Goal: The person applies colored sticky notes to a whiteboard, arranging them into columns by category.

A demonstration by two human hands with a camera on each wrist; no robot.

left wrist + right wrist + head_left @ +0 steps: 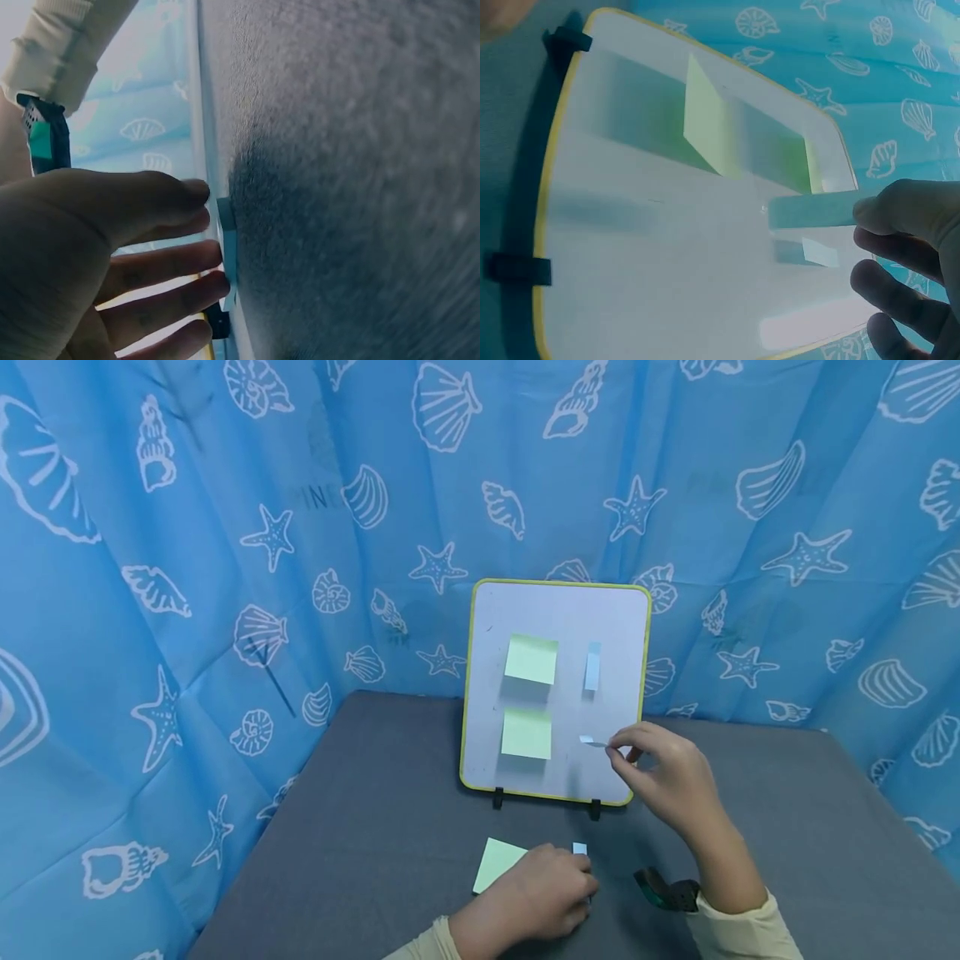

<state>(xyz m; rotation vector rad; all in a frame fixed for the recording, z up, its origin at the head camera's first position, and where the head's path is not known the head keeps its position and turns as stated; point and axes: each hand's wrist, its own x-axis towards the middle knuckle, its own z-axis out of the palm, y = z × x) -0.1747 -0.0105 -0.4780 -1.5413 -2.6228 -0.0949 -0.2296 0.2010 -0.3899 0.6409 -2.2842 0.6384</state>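
Note:
My right hand pinches a narrow light-blue sticky note by one end, between thumb and forefinger. The strip's free end points left, in front of the lower right part of a yellow-rimmed whiteboard. Stuck on the board are two pale-green sticky notes, an upper one and a lower one, and a blue strip at upper right. My left hand is low over a small blue sticky pad on the table, fingertips at it. A green sticky pad lies partly behind that hand.
Black feet hold the whiteboard upright on the grey cloth-covered table. Behind hangs a blue curtain with white shell and starfish prints. A dark band device is at the right wrist.

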